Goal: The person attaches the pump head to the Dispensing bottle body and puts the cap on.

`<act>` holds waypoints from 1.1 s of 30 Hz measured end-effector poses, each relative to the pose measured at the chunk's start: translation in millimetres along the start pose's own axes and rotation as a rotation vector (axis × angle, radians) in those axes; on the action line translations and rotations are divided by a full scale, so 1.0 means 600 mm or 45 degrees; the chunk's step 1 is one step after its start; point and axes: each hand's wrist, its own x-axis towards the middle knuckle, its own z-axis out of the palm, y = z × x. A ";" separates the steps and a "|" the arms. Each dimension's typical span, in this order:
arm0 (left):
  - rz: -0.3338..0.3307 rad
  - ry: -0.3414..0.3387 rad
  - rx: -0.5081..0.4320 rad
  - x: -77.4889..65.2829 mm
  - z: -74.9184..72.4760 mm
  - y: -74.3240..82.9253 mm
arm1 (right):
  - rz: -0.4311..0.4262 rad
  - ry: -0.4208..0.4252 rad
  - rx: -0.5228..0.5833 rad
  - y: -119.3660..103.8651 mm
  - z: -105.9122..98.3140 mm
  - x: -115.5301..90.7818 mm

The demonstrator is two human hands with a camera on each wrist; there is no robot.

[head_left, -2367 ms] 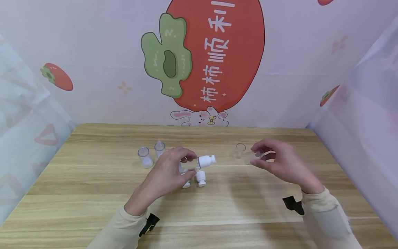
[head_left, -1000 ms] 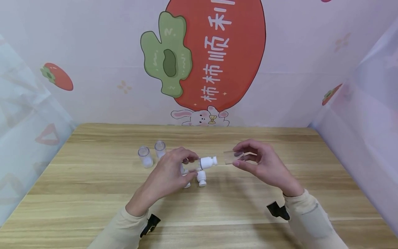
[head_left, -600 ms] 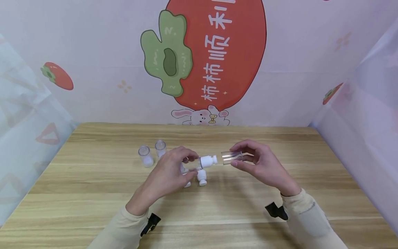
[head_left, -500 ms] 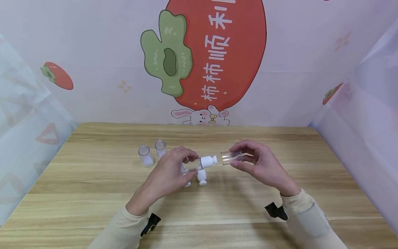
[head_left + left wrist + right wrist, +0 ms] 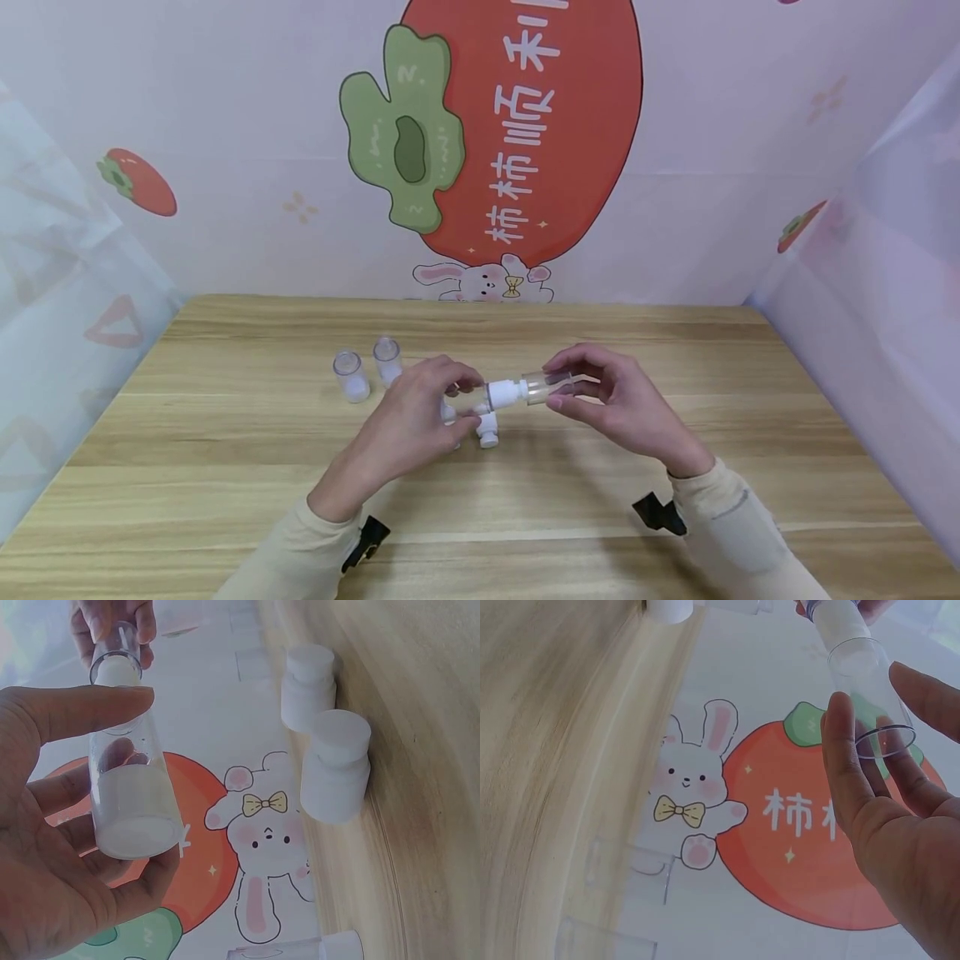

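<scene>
My left hand [image 5: 408,417] grips a clear bottle [image 5: 135,810] between thumb and fingers, its white pump top [image 5: 506,393] pointing right. The bottle's lower part is white inside. My right hand [image 5: 622,408] pinches a clear cylindrical cap [image 5: 542,388] by its far end. The cap's open rim is right at the tip of the pump top, and the two lie nearly in line above the table. In the left wrist view the cap's rim surrounds the white tip. Two white stoppered bottles [image 5: 336,769] stand on the table below my left hand, partly hidden by it in the head view.
Two clear bottles with white insides, one [image 5: 351,379] left of the other [image 5: 387,362], stand left of my left hand. Clear cylinders [image 5: 634,870] stand on the wood table [image 5: 480,533] in the right wrist view. A printed cloth [image 5: 262,233] hangs behind.
My right hand has brought the clear cap leftward from the table's right side, and the gap to the pump top has closed. My left hand has shifted slightly right with the bottle.
</scene>
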 end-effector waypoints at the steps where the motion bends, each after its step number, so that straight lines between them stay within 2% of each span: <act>1: 0.002 -0.004 0.003 0.000 0.001 0.001 | 0.004 0.001 0.002 0.000 0.001 0.000; 9: 0.016 -0.023 0.008 -0.001 0.005 0.004 | -0.042 -0.022 -0.008 0.003 0.011 0.000; 22: 0.030 -0.026 0.009 0.000 0.010 0.002 | 0.024 -0.008 0.019 0.014 0.034 0.002; 33: -0.003 -0.053 0.002 0.000 0.014 0.004 | 0.042 0.032 0.006 0.020 0.051 0.002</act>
